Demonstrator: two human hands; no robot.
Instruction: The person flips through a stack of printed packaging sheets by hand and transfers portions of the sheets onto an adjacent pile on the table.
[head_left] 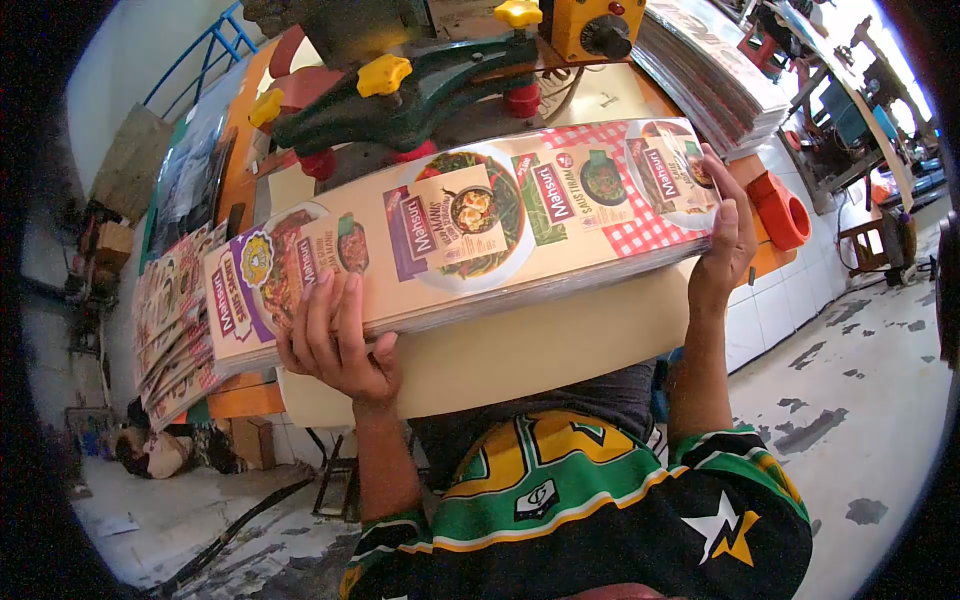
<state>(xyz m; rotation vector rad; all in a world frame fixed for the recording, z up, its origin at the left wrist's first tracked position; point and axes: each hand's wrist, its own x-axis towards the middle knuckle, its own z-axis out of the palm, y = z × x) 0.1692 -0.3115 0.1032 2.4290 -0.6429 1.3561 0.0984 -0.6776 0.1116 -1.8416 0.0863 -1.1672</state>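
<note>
Both hands, left (340,340) and right (722,235), grip a long printed stack (390,250); uneven pressure could fan its sheets.

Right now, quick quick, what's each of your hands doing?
Left hand: holding the near edge of the stack of printed sheets, fingertips on top.
Right hand: holding the same stack at its right end.

Loose jersey (600,530), short-sleeved, black with green and golden-yellow areas, thin white and yellow piping. Large yellow lettering (530,445), edged white. Small white-outlined emblem (537,500) below. White-and-yellow star (722,528) on black. Sleeves (735,455) striped near hems. Dark grey legwear (560,400).
</note>
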